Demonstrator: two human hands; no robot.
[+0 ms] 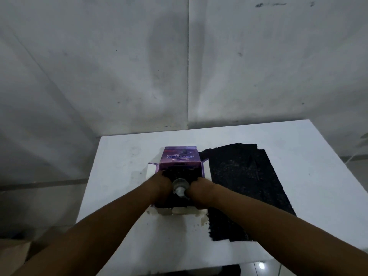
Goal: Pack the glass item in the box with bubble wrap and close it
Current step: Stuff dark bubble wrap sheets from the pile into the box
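Hidden and unclear parts around the open box

The fingers of the left hand (pixel 162 183) and right hand (pixel 200 189) sink out of sight into the purple box (pixel 179 158); the glass item (pixel 180 187) is blurred, its lower part hidden; the box print is unreadable.

A bare, makeshift packing spot rather than a furnished room — it could be a storeroom or a plain back room, though which cannot be told. Scuffed, stained white wall panels (pixel 119 66) meet at a vertical seam behind a plain white bench (pixel 298 156). A tiled floor (pixel 39 186) shows at the left and below the near edge, and a brown cardboard carton (pixel 12 253) sits low at the left — dim light throughout.
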